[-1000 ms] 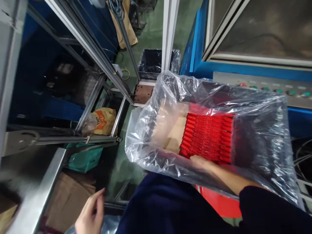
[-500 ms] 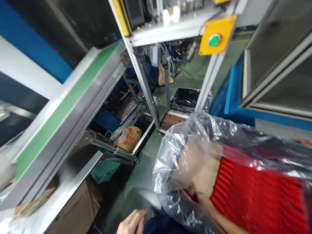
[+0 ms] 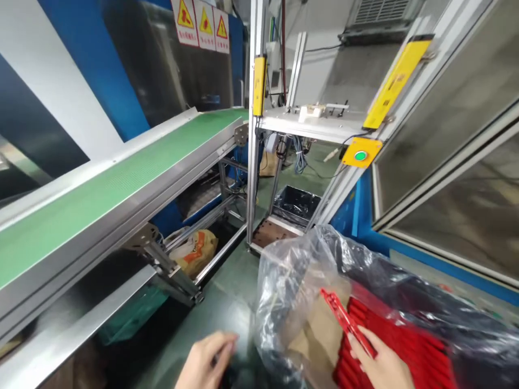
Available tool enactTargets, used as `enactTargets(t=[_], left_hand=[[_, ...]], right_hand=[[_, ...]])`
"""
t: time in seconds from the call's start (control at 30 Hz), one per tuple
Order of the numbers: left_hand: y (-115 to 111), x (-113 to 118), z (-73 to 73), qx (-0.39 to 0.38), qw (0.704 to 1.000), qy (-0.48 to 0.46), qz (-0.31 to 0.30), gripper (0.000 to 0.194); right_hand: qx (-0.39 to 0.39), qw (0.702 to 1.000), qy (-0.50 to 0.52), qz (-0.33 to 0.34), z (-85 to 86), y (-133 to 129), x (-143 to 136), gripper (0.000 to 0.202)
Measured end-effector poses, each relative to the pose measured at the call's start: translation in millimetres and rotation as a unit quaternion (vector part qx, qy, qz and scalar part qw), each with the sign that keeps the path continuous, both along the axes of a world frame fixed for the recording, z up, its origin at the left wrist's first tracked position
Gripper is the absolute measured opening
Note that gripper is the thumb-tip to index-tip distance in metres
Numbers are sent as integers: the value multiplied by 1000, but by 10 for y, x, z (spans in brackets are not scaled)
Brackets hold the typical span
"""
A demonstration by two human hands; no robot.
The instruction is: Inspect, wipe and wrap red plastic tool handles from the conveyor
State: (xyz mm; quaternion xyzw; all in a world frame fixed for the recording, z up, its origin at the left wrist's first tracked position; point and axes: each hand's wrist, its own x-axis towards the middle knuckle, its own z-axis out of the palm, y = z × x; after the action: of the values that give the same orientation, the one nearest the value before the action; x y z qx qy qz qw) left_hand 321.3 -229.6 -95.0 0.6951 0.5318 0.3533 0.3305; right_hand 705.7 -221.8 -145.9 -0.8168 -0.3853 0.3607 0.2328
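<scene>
My right hand (image 3: 379, 359) grips a long, narrow red plastic part (image 3: 343, 313) by its near end. The part is tilted, its far end with small openings pointing up and left. Beneath it, rows of similar red parts (image 3: 417, 351) lie side by side in a box lined with a clear plastic bag (image 3: 271, 292). A tan cardboard sheet (image 3: 320, 324) shows at the left inside the bag. Left of the bag, my left hand (image 3: 208, 356) is raised over the floor with its fingers curled together. Something small and dark shows between them; I cannot make out what.
A green conveyor belt (image 3: 101, 189) runs along the left. Ahead stands a metal-framed workstation with a white fixture (image 3: 312, 112), yellow bars (image 3: 397, 81) and a green button (image 3: 360, 156). A black bin (image 3: 298, 202) and a printed sack (image 3: 197, 251) sit low down.
My right hand has come up from inside the box with a red part. My left hand has shifted slightly. The view has tilted upward, bringing the workstation's top into sight.
</scene>
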Motion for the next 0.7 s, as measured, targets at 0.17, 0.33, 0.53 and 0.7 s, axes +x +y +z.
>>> enactTargets(t=[0.17,0.33,0.53,0.7], left_hand=[[391,-187,458,-132,978,-159,-43,51],[480,-567,605,-200,912,-353,-60,84],[371,-1330,566,-176,876,-449,7,59],[284,-1773,468,-115,845,-518,63,36]], right_hand=[[137,987,55,65,791,-47,-1126,58],[225,924,98,294,1184,244,-2223,37],[207,855,247,406,1171,462,-3022,54],[246,837,372,316,1110,568,-3426,48]])
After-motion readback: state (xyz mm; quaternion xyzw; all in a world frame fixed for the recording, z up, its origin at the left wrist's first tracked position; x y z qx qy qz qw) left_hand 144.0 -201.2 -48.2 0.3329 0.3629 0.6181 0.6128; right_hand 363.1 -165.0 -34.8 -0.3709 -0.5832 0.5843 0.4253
